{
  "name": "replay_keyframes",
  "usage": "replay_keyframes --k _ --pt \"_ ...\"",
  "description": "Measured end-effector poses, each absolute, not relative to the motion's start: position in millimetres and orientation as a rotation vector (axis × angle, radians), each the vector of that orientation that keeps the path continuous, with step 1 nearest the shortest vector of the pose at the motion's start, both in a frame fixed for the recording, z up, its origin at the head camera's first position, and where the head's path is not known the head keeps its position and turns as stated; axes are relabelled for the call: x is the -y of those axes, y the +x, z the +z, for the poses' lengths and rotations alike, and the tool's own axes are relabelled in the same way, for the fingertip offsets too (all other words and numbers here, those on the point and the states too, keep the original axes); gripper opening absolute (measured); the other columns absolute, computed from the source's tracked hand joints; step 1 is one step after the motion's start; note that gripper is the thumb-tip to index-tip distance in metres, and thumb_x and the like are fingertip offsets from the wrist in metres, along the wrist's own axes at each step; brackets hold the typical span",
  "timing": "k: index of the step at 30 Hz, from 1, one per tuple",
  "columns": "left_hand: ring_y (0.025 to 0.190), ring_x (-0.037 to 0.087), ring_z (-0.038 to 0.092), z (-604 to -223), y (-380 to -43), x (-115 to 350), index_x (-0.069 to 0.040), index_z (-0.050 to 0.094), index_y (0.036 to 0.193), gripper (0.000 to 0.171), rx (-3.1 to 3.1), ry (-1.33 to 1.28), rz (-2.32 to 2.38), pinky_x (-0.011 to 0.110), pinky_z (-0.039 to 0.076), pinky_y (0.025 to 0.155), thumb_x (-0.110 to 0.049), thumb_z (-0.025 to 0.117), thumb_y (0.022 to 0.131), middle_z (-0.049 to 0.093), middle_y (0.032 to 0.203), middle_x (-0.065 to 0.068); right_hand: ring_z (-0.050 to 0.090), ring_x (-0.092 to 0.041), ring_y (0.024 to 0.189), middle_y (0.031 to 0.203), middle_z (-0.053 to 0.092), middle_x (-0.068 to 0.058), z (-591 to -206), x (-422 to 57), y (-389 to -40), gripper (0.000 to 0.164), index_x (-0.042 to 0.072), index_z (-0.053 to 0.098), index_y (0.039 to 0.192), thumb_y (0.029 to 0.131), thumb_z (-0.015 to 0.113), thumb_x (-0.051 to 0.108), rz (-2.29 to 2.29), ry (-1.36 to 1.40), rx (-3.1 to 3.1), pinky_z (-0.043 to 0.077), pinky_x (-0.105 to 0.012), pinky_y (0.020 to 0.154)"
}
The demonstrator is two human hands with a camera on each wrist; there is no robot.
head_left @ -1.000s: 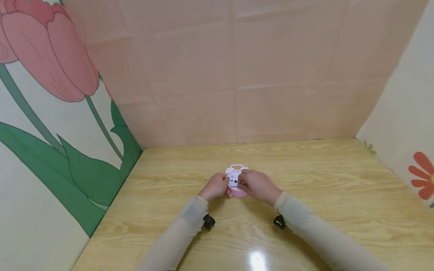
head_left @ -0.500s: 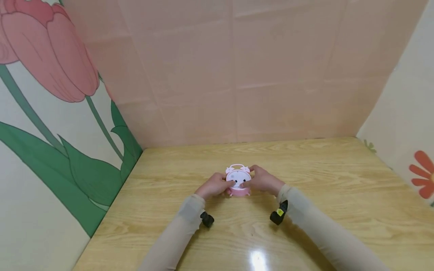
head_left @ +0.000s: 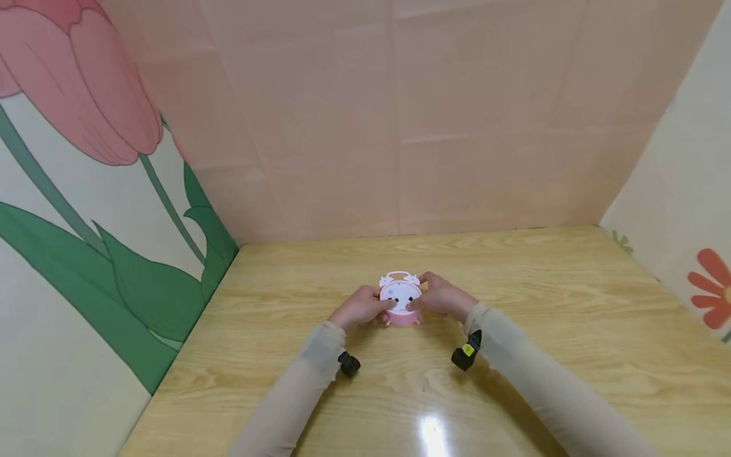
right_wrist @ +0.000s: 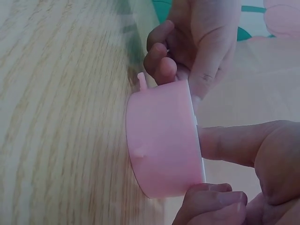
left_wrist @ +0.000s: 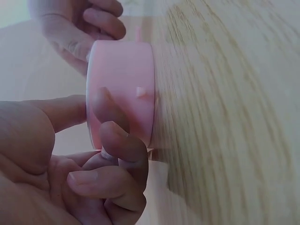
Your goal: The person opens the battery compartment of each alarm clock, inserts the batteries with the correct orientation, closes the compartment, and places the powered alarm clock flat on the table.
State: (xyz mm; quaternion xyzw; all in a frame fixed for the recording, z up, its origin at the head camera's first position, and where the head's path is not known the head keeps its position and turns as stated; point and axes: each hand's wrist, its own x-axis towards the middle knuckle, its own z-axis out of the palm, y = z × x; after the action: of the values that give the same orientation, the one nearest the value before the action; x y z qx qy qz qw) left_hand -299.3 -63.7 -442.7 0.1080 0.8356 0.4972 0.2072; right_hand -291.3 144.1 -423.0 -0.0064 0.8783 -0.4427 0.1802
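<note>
A pink twin-bell alarm clock (head_left: 401, 317) lies in the middle of the table with its white back panel and small black knobs turned up. My left hand (head_left: 361, 307) grips its left side, thumb pressed on the back panel and fingers curled at the side. From the right, my right hand (head_left: 447, 298) holds the opposite side, thumb on the panel and forefinger up by the right bell. In the left wrist view the clock's pink side wall (left_wrist: 122, 65) and short feet show close to the wood. The clock's front is hidden underneath.
The wood-grain table (head_left: 274, 273) runs back to a pink sheet-covered wall (head_left: 394, 127). A tulip-painted wall (head_left: 171, 273) borders it on the left, a flower-painted wall (head_left: 674, 209) on the right. A small black camera sits on each wrist.
My right hand has moved off the back panel's right half to the clock's right edge, uncovering the panel and right bell. My left thumb has slid onto the panel.
</note>
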Motion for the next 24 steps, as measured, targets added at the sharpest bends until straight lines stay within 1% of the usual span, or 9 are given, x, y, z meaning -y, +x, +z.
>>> replay_keyframes --k 6,7,9,11,13,15,17,21,24 --pt "0.053 0.012 0.045 -441.3 -299.1 63.2 -0.008 0.068 0.088 0.018 -2.330 0.292 1.381 0.024 0.034 0.048 -0.023 0.064 0.098 0.062 0.065 0.003 0.036 -0.014 0.056 0.104 0.055 -0.013 -421.1 -143.7 -292.8 0.072 0.002 0.039 0.139 0.083 0.079 0.024 -1.228 0.019 -2.491 0.034 -0.027 0.054" --pt "0.053 0.012 0.045 -441.0 -298.7 63.2 -0.007 0.068 0.089 0.019 -2.337 0.293 1.376 0.024 0.034 0.048 -0.023 0.063 0.098 0.062 0.065 0.003 0.037 -0.014 0.057 0.104 0.055 -0.012 -421.4 -143.7 -292.9 0.072 0.002 0.039 0.139 0.083 0.079 0.024 -1.222 0.020 -2.495 0.035 -0.027 0.054" --pt "0.051 0.012 0.045 -440.6 -297.9 63.3 -0.007 0.069 0.093 0.018 -2.370 0.299 1.363 0.023 0.034 0.047 -0.021 0.060 0.099 0.062 0.065 0.003 0.043 -0.017 0.063 0.105 0.055 -0.012 -422.5 -144.2 -292.8 0.070 0.000 0.042 0.137 0.084 0.079 0.026 -1.213 0.011 -2.509 0.038 -0.028 0.057" --pt "0.051 0.011 0.045 -439.0 -297.2 63.1 -0.003 0.069 0.099 0.020 -2.429 0.304 1.350 0.022 0.034 0.046 -0.019 0.057 0.099 0.062 0.066 0.003 0.049 -0.020 0.075 0.108 0.056 -0.013 -424.2 -145.9 -292.2 0.066 -0.001 0.045 0.134 0.085 0.078 0.029 -1.203 0.000 -2.529 0.041 -0.030 0.062" --pt "0.052 0.010 0.047 -436.2 -296.8 63.4 0.000 0.068 0.107 0.023 -2.508 0.306 1.333 0.021 0.036 0.047 -0.016 0.054 0.099 0.063 0.067 0.004 0.051 -0.023 0.086 0.111 0.056 -0.014 -425.3 -148.0 -290.8 0.061 -0.003 0.048 0.130 0.087 0.075 0.030 -1.197 -0.012 -2.550 0.043 -0.031 0.067" --pt "0.054 0.009 0.049 -433.6 -296.9 64.0 0.002 0.068 0.112 0.025 -2.590 0.302 1.308 0.021 0.039 0.048 -0.015 0.054 0.098 0.065 0.070 0.005 0.052 -0.024 0.089 0.109 0.056 -0.014 -426.6 -150.8 -289.4 0.056 -0.005 0.053 0.126 0.089 0.073 0.031 -1.190 -0.016 -2.569 0.043 -0.031 0.069" --pt "0.056 0.010 0.051 -431.7 -297.3 64.9 0.003 0.068 0.113 0.026 -2.651 0.311 1.272 0.021 0.041 0.050 -0.015 0.057 0.099 0.068 0.073 0.007 0.051 -0.023 0.088 0.105 0.056 -0.013 -426.8 -153.0 -287.7 0.051 -0.004 0.056 0.123 0.090 0.071 0.032 -1.188 -0.011 -2.576 0.042 -0.031 0.068" --pt "0.054 0.009 0.051 -431.8 -299.4 65.7 0.000 0.074 0.100 0.020 -2.704 0.374 1.209 0.021 0.042 0.050 -0.015 0.062 0.097 0.068 0.073 0.005 0.051 -0.021 0.081 0.096 0.056 -0.010 -426.8 -155.1 -285.5 0.044 -0.003 0.062 0.118 0.091 0.070 0.031 -1.188 -0.038 -2.592 0.042 -0.029 0.064" --pt "0.052 0.008 0.049 -434.0 -300.2 64.9 -0.003 0.075 0.088 0.017 -2.717 0.395 1.191 0.020 0.041 0.048 -0.013 0.063 0.095 0.066 0.071 0.002 0.052 -0.021 0.080 0.095 0.058 -0.010 -426.8 -154.8 -284.3 0.042 -0.001 0.064 0.116 0.091 0.070 0.031 -1.181 -0.065 -2.613 0.043 -0.029 0.064"
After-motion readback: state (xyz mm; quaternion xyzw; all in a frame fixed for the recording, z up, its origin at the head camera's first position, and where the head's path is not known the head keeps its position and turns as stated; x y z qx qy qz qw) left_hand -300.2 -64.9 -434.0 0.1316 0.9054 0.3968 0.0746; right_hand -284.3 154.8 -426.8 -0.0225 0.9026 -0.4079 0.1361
